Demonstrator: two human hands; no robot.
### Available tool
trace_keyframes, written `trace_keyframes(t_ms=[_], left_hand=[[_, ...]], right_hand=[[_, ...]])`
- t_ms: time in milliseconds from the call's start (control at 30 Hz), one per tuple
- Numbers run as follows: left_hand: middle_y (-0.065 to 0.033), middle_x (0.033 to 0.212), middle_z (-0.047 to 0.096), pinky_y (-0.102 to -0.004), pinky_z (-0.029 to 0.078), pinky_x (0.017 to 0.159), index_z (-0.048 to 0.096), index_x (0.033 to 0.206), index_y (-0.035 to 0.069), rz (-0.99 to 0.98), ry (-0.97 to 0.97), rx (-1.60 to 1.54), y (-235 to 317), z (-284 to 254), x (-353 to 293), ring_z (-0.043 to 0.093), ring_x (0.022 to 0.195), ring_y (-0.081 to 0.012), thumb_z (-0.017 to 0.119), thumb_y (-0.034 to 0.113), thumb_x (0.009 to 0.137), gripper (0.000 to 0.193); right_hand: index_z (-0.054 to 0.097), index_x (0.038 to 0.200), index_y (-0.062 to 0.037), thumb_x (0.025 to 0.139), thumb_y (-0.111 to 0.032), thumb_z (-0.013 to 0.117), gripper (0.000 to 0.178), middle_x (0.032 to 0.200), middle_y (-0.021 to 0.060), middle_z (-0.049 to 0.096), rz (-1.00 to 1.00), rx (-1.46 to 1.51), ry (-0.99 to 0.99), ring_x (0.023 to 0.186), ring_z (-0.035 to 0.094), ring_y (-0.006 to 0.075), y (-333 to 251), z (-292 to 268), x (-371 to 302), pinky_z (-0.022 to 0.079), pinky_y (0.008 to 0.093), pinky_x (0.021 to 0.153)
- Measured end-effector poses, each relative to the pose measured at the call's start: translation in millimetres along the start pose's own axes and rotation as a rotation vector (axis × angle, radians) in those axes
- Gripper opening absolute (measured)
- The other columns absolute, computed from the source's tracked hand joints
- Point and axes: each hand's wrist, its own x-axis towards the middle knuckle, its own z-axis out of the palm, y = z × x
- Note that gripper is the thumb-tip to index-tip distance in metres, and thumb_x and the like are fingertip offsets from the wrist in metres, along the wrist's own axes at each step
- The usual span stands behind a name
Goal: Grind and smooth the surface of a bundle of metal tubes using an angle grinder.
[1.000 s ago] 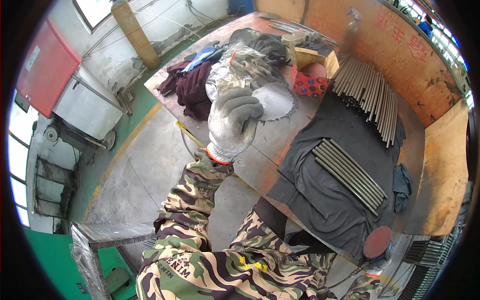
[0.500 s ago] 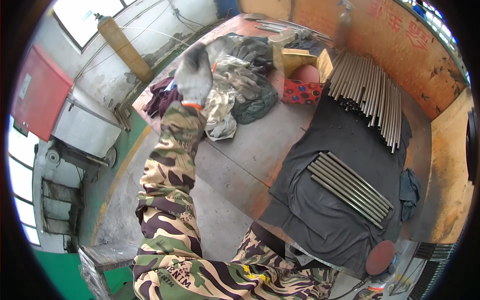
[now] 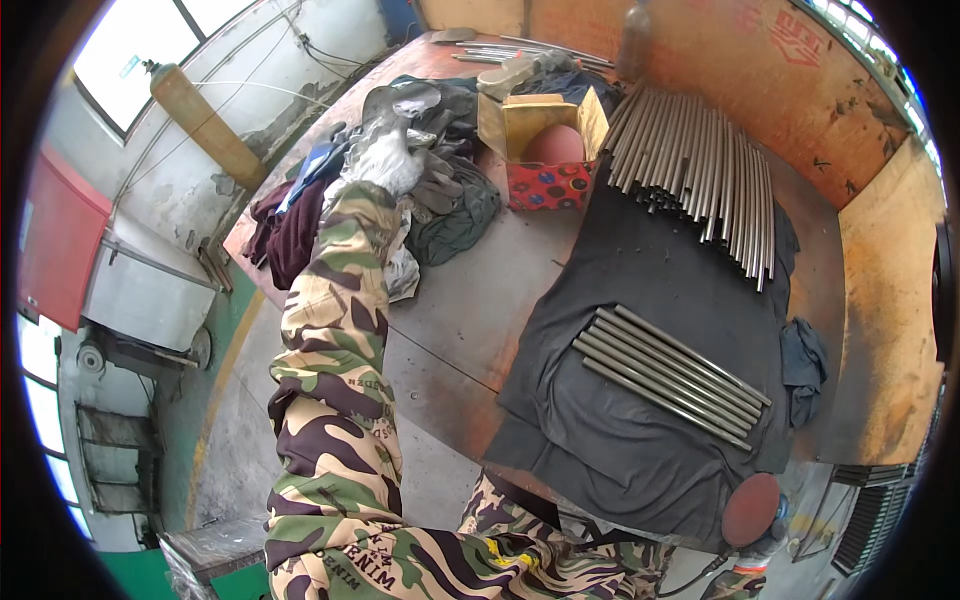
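Observation:
My left hand [image 3: 383, 160], in a pale grey glove, reaches far out to the heap of rags [image 3: 440, 225] at the back left of the table. It touches the heap, and its fingers blend into the grey cloth, so their closing cannot be made out. At the lower right my right hand [image 3: 768, 552], gloved too, grips a disc sander [image 3: 752, 508]. The sander's round reddish-brown disc faces me and hides most of its body. Next to the rags stands an open cardboard box [image 3: 548, 187] with a red patterned front, holding a reddish disc [image 3: 555, 145].
Several loose metal tubes [image 3: 670, 375] lie side by side on a black cloth [image 3: 540, 390]. Behind them is a large stack of tubes [image 3: 690, 180]. Wooden boards [image 3: 690, 50] wall the table's back and right. A gas cylinder [image 3: 205, 122] leans at the left wall.
My left hand has come down onto the rag heap. The view has shifted, so the table's things sit further left. My right hand still holds the disc sander.

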Motion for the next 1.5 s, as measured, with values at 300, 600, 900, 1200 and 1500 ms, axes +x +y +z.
trace_keyframes(t_ms=[300,600,900,1200,1500], left_hand=[[-0.0217,0.127,0.07,-0.043,0.052,0.104,0.065,0.129,-0.001,0.358,0.453,-0.505,50,-16,-140,0.067,0.12,-0.0364,0.074,0.014,0.093,0.04],[-0.0169,0.106,0.076,-0.0386,0.059,0.086,0.075,0.108,0.006,0.633,-0.029,-0.94,185,0,-332,0.075,0.097,-0.0321,0.076,0.004,0.084,0.024],[-0.0127,0.095,0.077,-0.0321,0.059,0.073,0.075,0.113,0.001,0.733,-0.57,-0.933,293,-7,-442,0.074,0.079,-0.0196,0.074,0.017,0.093,0.026],[-0.0133,0.1,0.078,-0.0314,0.057,0.079,0.071,0.124,0.001,0.636,-0.784,-0.904,360,-17,-488,0.074,0.084,-0.016,0.074,0.023,0.095,0.036],[-0.0151,0.108,0.077,-0.0368,0.058,0.084,0.071,0.126,0.003,0.837,-0.526,-0.823,332,5,-475,0.075,0.092,-0.0269,0.075,0.022,0.091,0.039]], right_hand=[[0.049,0.148,-0.0021,0.086,-0.032,0.075,0.074,0.15,0.0153,0.058,0.091,0.176,-0.306,0.136,0.057,0.0376,5,30,3,0.045,0.0534,0.117],[0.055,0.144,0.0032,0.089,-0.026,0.069,0.064,0.147,0.0179,0.06,-0.069,0.223,-0.354,0.135,0.058,0.0356,16,9,17,0.044,0.0489,0.118],[0.062,0.137,0.0029,0.098,-0.014,0.058,0.043,0.127,0.0142,0.071,0.006,0.46,-0.536,0.111,0.07,0.0292,10,61,53,0.055,0.043,0.102],[0.06,0.138,0.0081,0.092,-0.017,0.057,0.052,0.129,0.0191,0.07,-0.132,0.289,-0.297,0.114,0.07,0.0312,-3,79,23,0.054,0.0426,0.105],[0.064,0.129,0.009,0.092,-0.014,0.055,0.045,0.118,0.0186,0.073,-0.206,0.352,-0.323,0.102,0.074,0.0309,2,82,19,0.059,0.0426,0.095]])
